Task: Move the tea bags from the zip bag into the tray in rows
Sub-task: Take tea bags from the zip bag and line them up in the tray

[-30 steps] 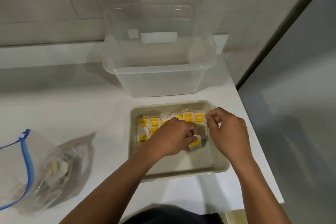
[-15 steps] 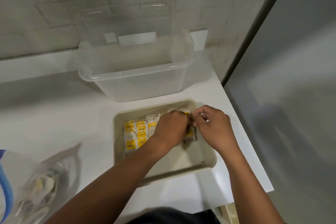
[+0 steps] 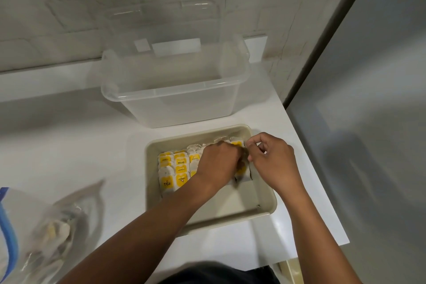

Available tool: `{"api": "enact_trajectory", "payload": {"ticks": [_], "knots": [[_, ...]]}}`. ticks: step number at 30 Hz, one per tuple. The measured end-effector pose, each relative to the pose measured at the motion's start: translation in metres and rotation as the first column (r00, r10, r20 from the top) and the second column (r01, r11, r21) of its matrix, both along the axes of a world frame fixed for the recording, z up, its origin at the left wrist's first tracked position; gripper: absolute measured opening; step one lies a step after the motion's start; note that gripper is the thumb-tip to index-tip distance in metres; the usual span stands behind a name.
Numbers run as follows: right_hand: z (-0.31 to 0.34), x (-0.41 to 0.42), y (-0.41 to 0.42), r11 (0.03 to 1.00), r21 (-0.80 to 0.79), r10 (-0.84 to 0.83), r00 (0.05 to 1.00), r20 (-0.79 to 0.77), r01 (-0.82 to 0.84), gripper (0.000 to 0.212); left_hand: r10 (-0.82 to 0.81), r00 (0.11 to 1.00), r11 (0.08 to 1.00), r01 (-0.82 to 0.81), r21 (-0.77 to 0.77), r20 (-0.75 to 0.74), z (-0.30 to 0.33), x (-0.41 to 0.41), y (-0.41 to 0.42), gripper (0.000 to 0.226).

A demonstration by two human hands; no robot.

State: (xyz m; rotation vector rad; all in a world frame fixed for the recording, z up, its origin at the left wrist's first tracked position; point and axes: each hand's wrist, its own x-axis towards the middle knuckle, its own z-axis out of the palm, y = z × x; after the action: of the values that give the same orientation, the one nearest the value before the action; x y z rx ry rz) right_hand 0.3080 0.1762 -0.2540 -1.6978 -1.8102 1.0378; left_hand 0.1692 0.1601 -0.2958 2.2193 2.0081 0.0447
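Both hands now working at tray's [image 3: 152,191] far-right end — left hand [image 3: 219,163] pressing tea bags [image 3: 176,169], right hand [image 3: 270,160] pinching one; row filling; zip bag [image 3: 34,233] still near-left on surface [image 3: 69,145].

zip bag [image 3: 34,233] blurred, cut off at left edge, left hand [image 3: 219,163] hiding some tea bags [image 3: 175,169]

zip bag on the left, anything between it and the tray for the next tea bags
Nothing visible does. Only bare white counter lies between the zip bag and the beige tray; the clear bin stands behind the tray.
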Motion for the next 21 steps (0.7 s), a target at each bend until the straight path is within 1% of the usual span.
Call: {"api": "enact_trajectory", "payload": {"ticks": [2, 4, 6, 10, 12, 15, 17, 21], "knots": [[0.0, 0.001, 0.0, 1.0, -0.001, 0.006, 1.0, -0.005, -0.006, 0.014, 0.002, 1.0, 0.999, -0.002, 0.05, -0.002, 0.002, -0.001, -0.001, 0.008], [0.0, 0.002, 0.0, 1.0, 0.001, 0.013, 1.0, -0.006, -0.013, 0.014, 0.017, 1.0, 0.996, -0.017, 0.09, 0.008, 0.007, -0.003, -0.008, 0.013], [0.0, 0.004, -0.001, 1.0, 0.003, 0.019, 1.0, -0.011, -0.019, 0.014, 0.008, 1.0, 0.999, -0.009, 0.053, 0.022, 0.011, -0.008, -0.021, 0.019], [-0.001, 0.005, -0.001, 1.0, 0.008, 0.023, 0.999, -0.027, -0.023, 0.014, -0.042, 0.998, 0.993, 0.046, -0.109, 0.043, 0.008, -0.009, -0.056, 0.024], [-0.001, 0.004, -0.001, 1.0, 0.016, 0.024, 0.999, -0.024, -0.024, 0.013, -0.043, 0.998, 0.985, 0.048, -0.167, 0.038, 0.002, -0.006, -0.061, 0.024], [-0.001, 0.003, -0.001, 0.999, 0.023, 0.026, 1.0, -0.012, -0.026, 0.013, -0.011, 0.999, 0.981, 0.018, -0.191, 0.037, -0.002, -0.003, -0.059, 0.022], [-0.001, 0.004, 0.0, 0.999, 0.021, 0.032, 0.999, -0.011, -0.031, 0.013, -0.006, 0.999, 0.979, 0.015, -0.201, 0.045, -0.002, 0.001, -0.058, 0.025], [0.0, 0.005, 0.0, 0.999, 0.012, 0.043, 0.999, -0.029, -0.043, 0.013, 0.001, 0.997, 0.982, 0.014, -0.189, 0.078, 0.002, 0.01, -0.058, 0.025]]}}
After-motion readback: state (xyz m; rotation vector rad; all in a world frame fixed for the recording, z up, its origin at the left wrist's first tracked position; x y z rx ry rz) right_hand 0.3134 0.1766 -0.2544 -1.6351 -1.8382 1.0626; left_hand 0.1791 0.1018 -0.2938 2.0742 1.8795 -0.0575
